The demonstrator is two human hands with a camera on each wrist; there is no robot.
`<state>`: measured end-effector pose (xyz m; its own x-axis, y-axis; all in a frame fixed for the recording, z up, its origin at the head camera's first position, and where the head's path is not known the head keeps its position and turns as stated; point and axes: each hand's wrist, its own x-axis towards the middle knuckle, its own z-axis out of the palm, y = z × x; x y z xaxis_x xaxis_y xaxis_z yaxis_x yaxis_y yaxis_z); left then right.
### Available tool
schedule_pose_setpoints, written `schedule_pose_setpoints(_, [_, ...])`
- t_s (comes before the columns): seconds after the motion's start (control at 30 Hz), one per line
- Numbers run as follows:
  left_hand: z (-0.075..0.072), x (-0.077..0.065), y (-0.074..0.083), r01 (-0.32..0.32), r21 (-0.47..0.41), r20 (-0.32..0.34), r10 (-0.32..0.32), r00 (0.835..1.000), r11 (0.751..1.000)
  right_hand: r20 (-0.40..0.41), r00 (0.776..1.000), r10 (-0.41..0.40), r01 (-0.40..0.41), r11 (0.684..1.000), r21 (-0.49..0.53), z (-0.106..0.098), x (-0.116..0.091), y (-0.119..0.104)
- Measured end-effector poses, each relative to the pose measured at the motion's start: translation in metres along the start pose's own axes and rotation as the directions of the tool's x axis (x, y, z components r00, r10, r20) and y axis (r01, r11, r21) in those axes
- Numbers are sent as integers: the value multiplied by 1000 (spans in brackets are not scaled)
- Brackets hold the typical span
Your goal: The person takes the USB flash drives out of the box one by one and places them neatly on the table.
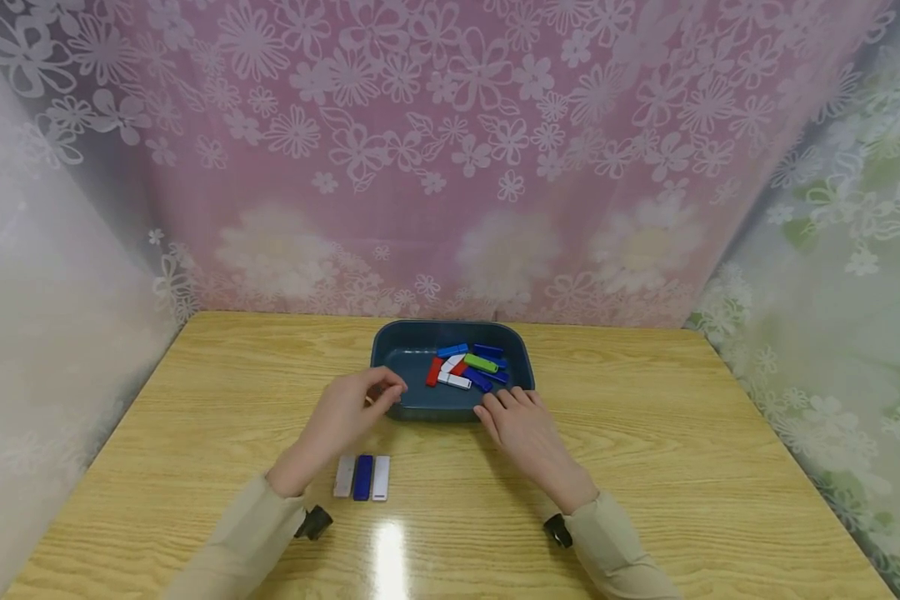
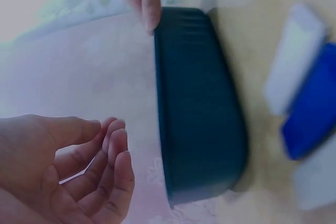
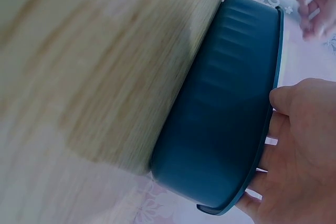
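A dark teal plastic bin stands at the back middle of the table, holding several small sticks that look like USB flash drives: blue, red, white and a green one. My right hand grips the rim at the front right corner; in the right wrist view its thumb sits on the rim and the fingers go behind it. Over the left front edge hovers my left hand, fingers loosely bent and thumb near the fingertips, with nothing seen between them in the left wrist view.
Left of the middle, in front of the bin, three sticks lie side by side: a whitish one, a blue one and a white one. A pink flowered curtain hangs behind the wooden table.
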<state>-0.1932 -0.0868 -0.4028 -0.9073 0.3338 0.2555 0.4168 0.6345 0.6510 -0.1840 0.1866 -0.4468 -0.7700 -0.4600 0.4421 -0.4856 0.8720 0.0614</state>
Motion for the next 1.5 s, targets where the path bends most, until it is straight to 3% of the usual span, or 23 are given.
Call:
schedule_pose_setpoints(0.17, [4,30,8,-8,36,-48,10,999,999,-1,1000,-3,3,1000,-7,0,0,1])
schedule_pose_setpoints(0.33, [20,55,6,-13,66,-70,18,997,998,-5,1000,-7,7,1000,-5,0,1,0])
schedule_pose_setpoints(0.5, [43,73,3,45,71,-27,-43,999,996,-26,999,-19,19,1000,-7,2,0,2])
schedule_pose_setpoints(0.6, [55,80,0,86,126,23,-89,996,988,-27,999,-29,28,999,-21,2,0,3])
schedule_pose_setpoints(0.83, [69,89,-9,50,261,146,-91,985,964,-27,999,-42,41,998,-37,3,0,2])
schedule_pose_setpoints(0.97, [73,92,-13,21,314,182,-81,980,949,-41,998,-43,42,999,-28,3,0,3])
schedule_pose_setpoints(1.27, [72,92,-11,56,322,186,-121,975,945,-41,998,-41,40,999,-25,1,-1,3])
schedule_pose_setpoints(1.5, [69,92,-10,93,378,159,-163,974,921,-41,998,-40,39,999,-30,0,-1,2])
